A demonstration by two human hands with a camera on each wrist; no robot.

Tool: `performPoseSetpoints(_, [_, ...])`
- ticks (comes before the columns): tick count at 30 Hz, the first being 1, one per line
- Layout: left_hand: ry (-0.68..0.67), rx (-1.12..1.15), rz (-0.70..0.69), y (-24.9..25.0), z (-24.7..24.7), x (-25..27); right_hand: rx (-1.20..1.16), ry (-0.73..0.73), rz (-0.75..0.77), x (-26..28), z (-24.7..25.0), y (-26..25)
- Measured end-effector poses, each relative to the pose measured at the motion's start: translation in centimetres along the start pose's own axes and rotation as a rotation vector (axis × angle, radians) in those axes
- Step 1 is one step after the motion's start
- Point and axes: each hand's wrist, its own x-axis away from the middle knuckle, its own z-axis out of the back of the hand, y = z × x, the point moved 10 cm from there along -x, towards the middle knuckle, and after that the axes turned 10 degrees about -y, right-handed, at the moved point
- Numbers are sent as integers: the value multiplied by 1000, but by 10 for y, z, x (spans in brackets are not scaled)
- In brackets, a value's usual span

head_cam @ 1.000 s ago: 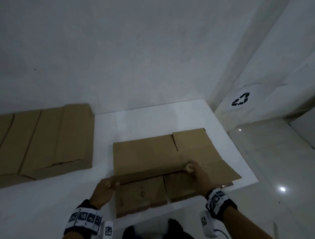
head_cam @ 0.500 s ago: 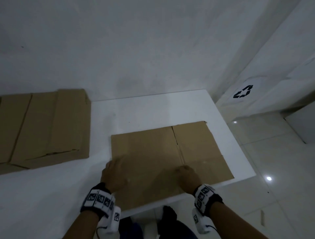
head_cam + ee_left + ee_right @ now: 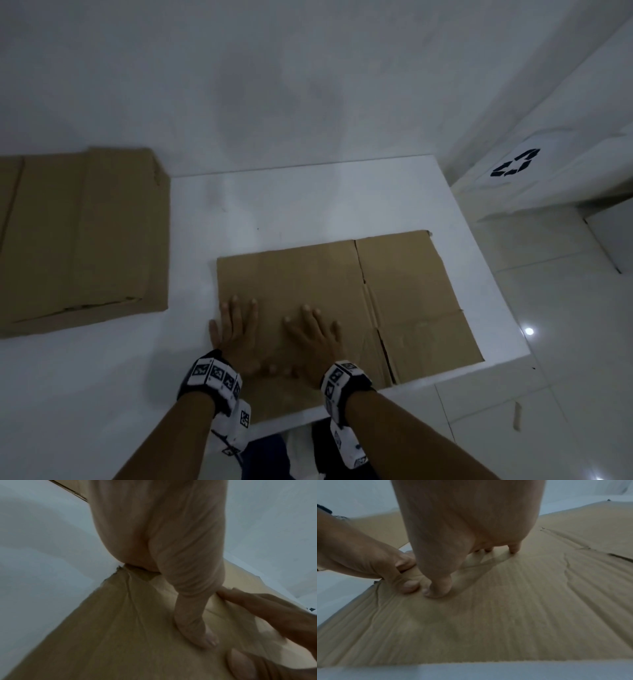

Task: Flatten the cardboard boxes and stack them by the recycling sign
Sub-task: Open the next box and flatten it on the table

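A flattened brown cardboard box [image 3: 404, 294] lies on the white table [image 3: 308, 209] near its right front corner. Both my hands press flat on its left half, fingers spread and straight. My left hand [image 3: 236, 329] lies at the box's left edge, and my right hand [image 3: 313, 337] sits just beside it, thumbs almost touching. In the left wrist view my left hand [image 3: 171, 574] rests on the cardboard [image 3: 120, 635]. The right wrist view shows my right hand [image 3: 464, 545] flat on the corrugated sheet [image 3: 505, 615]. A black recycling sign [image 3: 512, 163] is on the wall at the right.
Another flattened cardboard box [image 3: 78, 236] lies at the table's left side. White tiled floor [image 3: 565, 342] lies to the right of the table, below the sign. A white wall [image 3: 274, 85] runs behind the table.
A second ago both hands gripped a raised flap at the near edge of the box. The flap has been folded down and both palms now press flat, closer together on the left half.
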Motion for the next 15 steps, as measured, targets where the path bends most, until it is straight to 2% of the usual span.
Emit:
performPoseSetpoints(5, [-59,-6,2,4,5,12,42,4,-19,1,0,18])
performPoseSetpoints(10, [-126,-4,-3,2,3,13,-148,102,-307,32,18,92])
performPoseSetpoints(12, [-138,1,-12,2,3,12,-232,92,-416,43,21,129])
performPoseSetpoints(15, [-135,6,-17,2,2,13,-218,66,-468,52,24,153])
